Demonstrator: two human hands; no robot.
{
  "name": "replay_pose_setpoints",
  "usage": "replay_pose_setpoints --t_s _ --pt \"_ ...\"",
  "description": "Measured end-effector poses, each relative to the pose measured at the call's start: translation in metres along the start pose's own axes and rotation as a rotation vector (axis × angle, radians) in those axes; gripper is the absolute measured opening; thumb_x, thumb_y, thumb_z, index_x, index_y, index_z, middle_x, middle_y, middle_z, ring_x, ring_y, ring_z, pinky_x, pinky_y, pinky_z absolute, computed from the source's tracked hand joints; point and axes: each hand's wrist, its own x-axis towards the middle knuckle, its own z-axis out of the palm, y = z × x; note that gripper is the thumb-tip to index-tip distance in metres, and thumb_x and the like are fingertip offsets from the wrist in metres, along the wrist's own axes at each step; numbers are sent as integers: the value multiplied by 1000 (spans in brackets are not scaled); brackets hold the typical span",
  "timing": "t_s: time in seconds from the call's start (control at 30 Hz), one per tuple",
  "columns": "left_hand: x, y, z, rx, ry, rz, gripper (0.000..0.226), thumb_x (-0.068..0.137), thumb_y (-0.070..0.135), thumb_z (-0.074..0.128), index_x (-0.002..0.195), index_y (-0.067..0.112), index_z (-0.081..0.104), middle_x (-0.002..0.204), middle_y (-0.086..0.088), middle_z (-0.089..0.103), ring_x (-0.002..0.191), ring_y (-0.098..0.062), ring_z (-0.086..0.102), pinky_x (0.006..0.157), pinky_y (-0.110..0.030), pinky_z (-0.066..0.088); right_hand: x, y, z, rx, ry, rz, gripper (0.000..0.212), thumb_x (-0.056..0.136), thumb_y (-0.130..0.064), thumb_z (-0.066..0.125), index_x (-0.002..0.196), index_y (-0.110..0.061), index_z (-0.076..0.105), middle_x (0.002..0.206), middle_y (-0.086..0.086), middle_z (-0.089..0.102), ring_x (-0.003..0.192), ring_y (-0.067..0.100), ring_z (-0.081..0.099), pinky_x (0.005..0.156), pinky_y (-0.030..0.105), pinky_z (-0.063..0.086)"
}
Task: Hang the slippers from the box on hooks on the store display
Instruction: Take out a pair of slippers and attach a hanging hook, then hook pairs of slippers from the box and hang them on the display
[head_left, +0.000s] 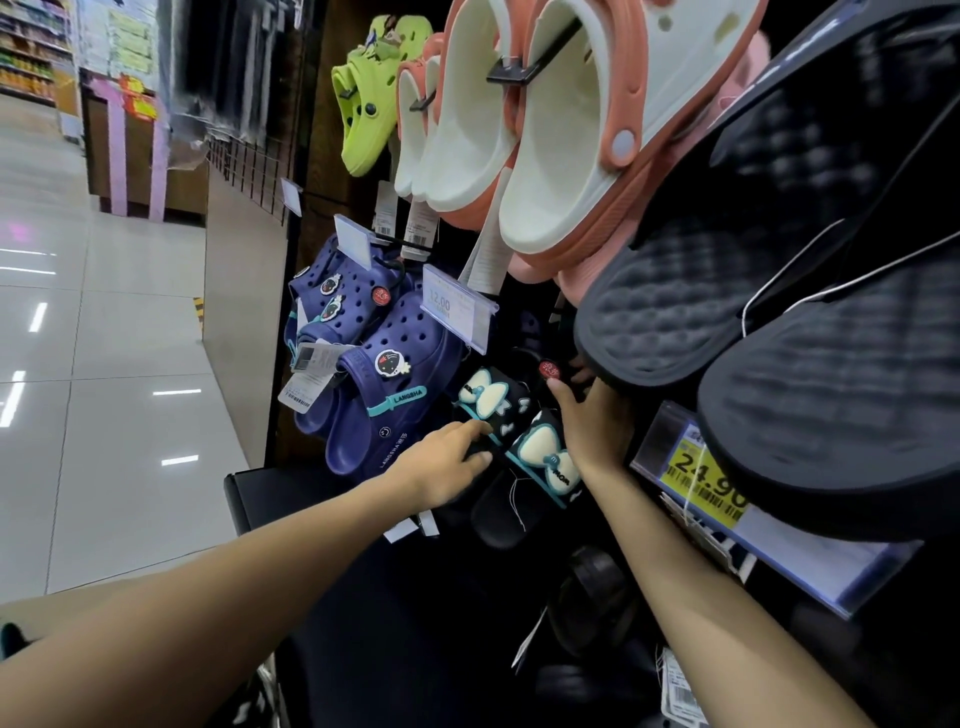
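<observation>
Gripping glossy black bow-trimmed slippers (524, 447): left hand (447, 467), right hand (592, 426).

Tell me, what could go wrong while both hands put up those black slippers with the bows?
1. The left hand and right hand grip the black bow slippers, but the hook is hidden, so they might miss it and drop the pair.
2. The big dark slides hang right above the right hand, which could knock them loose.
</observation>
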Motion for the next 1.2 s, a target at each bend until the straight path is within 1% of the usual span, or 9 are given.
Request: replay_pose_setpoints --t_s 0.1,0.17,0.23,0.3,0.4,0.53,0.9,1.03,1.2 --pt "-7 -4 -8 56 8 12 46 102 31 48 147 22 40 146 -3 46 135 -23 43 109 -36 37 -16 -4 3 -104 5 30 51 98 -29 59 133 7 52 136 25 54 130 37 47 107 37 29" --pt "-14 -7 -15 126 15 17 45 101 32 48 145 25 41 145 0 46 133 -23 46 105 -41 41 -29 -11 2 -85 9 -66 35 96 -19 63 118 8 59 117 24 62 112 38 55 92 23 34" --pt "-24 -11 -25 221 14 17 43 101 34 47 143 28 42 142 4 48 129 -22 48 99 -41 45 -44 -16 3 -66 33 -250 15 89 -7 70 100 0 64 94 13 63 92 34 57 74 14 30" --pt "-37 -18 -35 319 6 22 40 101 36 45 141 30 44 139 5 50 125 -22 51 93 -41 48 -59 -19 9 -225 -1 -383 14 85 -17 72 94 -16 61 89 -2 60 88 27 55 75 25 30" --pt "-59 -33 -51 441 15 21 38 101 39 44 138 32 46 137 3 53 121 -23 54 91 -42 49 -77 -24 24 -382 -124 -474 16 87 -32 68 97 -26 57 94 -9 60 95 20 54 83 39 40" --pt "-90 -55 -76 551 -8 -25 37 101 39 43 135 27 48 132 0 56 118 -25 55 91 -39 48 -98 -43 45 -442 -348 -534 15 93 -37 61 105 -29 56 103 -10 59 103 17 54 89 37 39" --pt "-189 -140 -115 695 -54 -199 34 100 35 46 133 29 52 135 5 57 121 -21 55 92 -33 46 -156 -96 132 -424 -692 -604 20 97 -34 57 114 -25 59 114 -3 62 111 22 55 95 39 41" --pt "-219 -178 -114 691 -102 -266 36 102 37 43 138 32 48 138 7 54 122 -18 53 94 -32 44 -181 -109 168 -445 -812 -629 18 96 -31 56 112 -23 60 115 0 63 111 26 56 91 41 42" --pt "-252 -229 -105 646 -233 -381 32 98 48 42 129 44 46 132 12 55 117 -18 57 92 -35 49 -216 -117 213 -399 -988 -610 18 95 -23 53 110 -22 61 111 0 66 106 26 59 75 35 35"
